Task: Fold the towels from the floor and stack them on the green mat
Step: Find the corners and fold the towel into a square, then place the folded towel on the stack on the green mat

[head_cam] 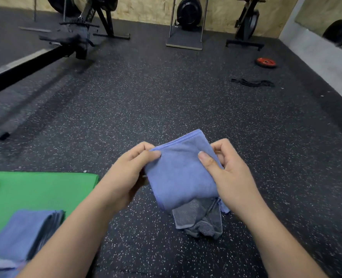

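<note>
Speckled floor [166,97] spreading across gym. Green mat [36,189] lying at left, stack of folded towels [20,235] sitting on its near part, blue one on top. Folded blue towel [180,177] hanging mid-frame, right of mat, long axis running away from person, far end leaning slightly right; surface looking smooth. Grey ribbed towel [200,221] lying crumpled beneath. Left hand [126,173] pinching blue towel's left edge, right hand [226,173] pinching its right edge.

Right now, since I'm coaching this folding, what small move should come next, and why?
Probably carry the blue towel left onto the folded stack on the green mat: left hand and right hand pinch it folded compact, and a crumpled grey towel lies below.
</note>
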{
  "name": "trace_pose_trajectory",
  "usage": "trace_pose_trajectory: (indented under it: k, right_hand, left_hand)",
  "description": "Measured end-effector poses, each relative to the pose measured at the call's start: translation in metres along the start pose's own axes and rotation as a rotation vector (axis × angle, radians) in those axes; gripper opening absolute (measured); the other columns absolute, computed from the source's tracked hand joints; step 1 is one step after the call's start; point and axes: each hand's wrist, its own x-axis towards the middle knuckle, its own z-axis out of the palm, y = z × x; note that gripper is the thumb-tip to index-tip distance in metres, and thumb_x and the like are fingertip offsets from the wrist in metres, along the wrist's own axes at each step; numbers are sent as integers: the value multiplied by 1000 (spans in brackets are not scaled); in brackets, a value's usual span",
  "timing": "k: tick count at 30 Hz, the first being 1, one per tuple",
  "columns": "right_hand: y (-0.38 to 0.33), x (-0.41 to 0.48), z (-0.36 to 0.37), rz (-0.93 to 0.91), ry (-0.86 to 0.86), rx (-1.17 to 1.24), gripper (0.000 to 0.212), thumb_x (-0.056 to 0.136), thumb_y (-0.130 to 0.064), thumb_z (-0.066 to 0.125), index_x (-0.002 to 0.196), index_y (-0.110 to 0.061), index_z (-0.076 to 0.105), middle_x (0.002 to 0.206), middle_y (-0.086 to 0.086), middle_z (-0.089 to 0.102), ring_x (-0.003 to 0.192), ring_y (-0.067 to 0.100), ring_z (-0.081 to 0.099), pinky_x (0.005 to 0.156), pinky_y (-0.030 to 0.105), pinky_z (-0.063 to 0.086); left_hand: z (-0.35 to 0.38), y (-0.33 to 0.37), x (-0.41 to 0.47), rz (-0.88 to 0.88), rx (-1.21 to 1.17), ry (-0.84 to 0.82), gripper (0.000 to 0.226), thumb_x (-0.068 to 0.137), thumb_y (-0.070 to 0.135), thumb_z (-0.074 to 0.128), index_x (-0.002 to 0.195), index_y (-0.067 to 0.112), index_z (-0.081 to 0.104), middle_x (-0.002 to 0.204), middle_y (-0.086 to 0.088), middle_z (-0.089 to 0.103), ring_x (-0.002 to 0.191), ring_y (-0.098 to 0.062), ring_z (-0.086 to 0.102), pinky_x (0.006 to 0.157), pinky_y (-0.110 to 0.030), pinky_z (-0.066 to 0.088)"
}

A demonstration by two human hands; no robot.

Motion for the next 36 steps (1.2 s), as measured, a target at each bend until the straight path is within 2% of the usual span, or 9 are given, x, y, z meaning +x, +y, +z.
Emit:
trace_pose_trajectory:
  k: [3,7,10,13,17,21,23,29,36]
  right_hand:
    - [-6,0,17,-8,79,-47,19,103,-41,67,99,-25,56,82,-3,68,75,12,61,73,38,47]
    - [-12,1,35,-15,124,-60,19,104,-41,66,100,-26,56,83,-3,70,80,17,66,73,38,51]
    - [-17,1,46,-32,116,-79,20,104,-42,66,100,-26,54,79,-3,69,77,17,65,72,37,50]
    - [-24,0,62,-55,106,-93,21,104,-42,65,99,-26,52,77,-1,67,76,19,63,70,34,48]
    - [-36,-2,92,-78,90,-91,22,106,-44,60,101,-25,51,77,0,66,75,19,60,73,35,49]
    - [-44,-7,133,-84,58,-21,23,105,-45,62,101,-25,51,74,2,63,72,18,57,70,35,46]
    - [-45,-13,158,-47,-25,35,24,103,-46,66,100,-26,52,75,4,66,72,23,61,67,42,48]
    - [-32,-49,247,74,-416,184,24,95,-24,82,91,-20,59,71,-1,62,66,10,52,66,37,43]
    - [1,-113,350,394,-901,255,28,83,-20,87,92,-11,62,89,25,73,80,19,64,73,36,50]
  left_hand:
    - [3,-7,-6,-53,-209,21,23,95,42,76,103,24,65,101,-10,63,88,-31,53,66,-36,45]
    - [-10,-13,-17,-129,-297,-161,59,90,20,81,145,12,60,138,-14,72,126,-32,71,95,-42,62]
    - [-28,-11,-25,-108,-225,-209,72,82,-8,80,147,10,54,129,-12,76,111,-28,77,83,-36,65]
    - [-48,-8,-31,-60,-181,-99,59,89,-20,68,141,5,54,101,-6,79,70,-11,76,56,-22,59]
    - [-85,-5,-33,32,-155,11,62,89,-3,78,144,8,50,140,-16,70,125,-31,70,97,-46,60]
    - [-118,-1,-56,50,-100,153,50,94,-5,74,139,11,57,135,-11,72,114,-21,72,85,-38,63]
    - [-143,-10,-75,37,-76,203,53,92,0,80,137,16,60,134,-11,72,112,-21,73,77,-36,62]
    - [-226,-60,-148,-51,-101,469,60,79,17,86,135,18,65,130,-11,76,113,-29,74,96,-50,54]
    - [-295,-135,-235,-176,-47,750,37,78,21,80,115,15,78,115,-19,79,100,-24,74,99,-47,53]
